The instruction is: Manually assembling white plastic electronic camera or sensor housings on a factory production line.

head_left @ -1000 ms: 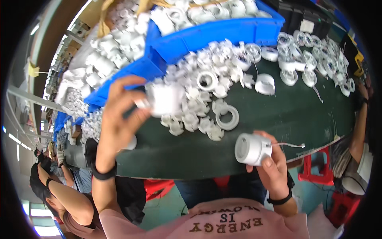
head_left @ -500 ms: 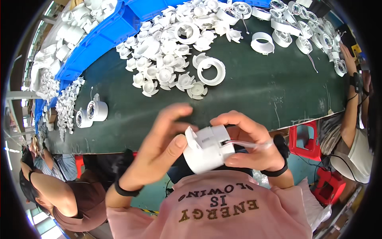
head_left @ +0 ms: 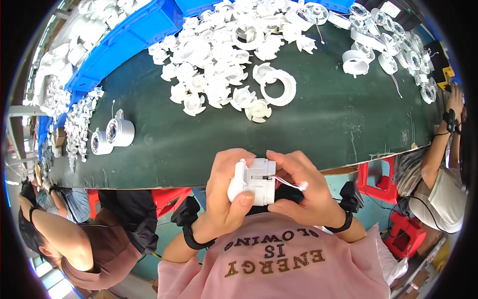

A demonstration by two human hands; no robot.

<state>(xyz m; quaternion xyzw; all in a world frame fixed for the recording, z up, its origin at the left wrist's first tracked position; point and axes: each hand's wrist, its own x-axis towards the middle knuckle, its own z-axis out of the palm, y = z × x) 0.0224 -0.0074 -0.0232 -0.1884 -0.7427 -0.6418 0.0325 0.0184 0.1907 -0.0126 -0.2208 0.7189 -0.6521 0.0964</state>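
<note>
Both hands hold a white cylindrical plastic housing (head_left: pixel 256 182) in front of my chest, just off the near edge of the table. My left hand (head_left: pixel 224 184) is closed around its left end, the thumb pressed on the lower side. At the other end, my right hand (head_left: pixel 308 194) grips the rim between thumb and fingers. A thin wire lead (head_left: pixel 286 181) with a small white connector comes out of a slot in the housing, toward my right palm. Some of the housing's left end is hidden by fingers.
A heap of white fan impellers (head_left: pixel 196 82) covers the far middle of the green table (head_left: pixel 209 134), with a white ring (head_left: pixel 284 87) beside it. Two similar housings (head_left: pixel 121 132) stand left. Wired round parts (head_left: pixel 388 62) lie right. Blue bins (head_left: pixel 124 42) line the back. Co-workers sit on both sides.
My left hand has closed onto the housing, which is turned more level. The view has shifted slightly. A white ring at the right stands closer to the wired parts.
</note>
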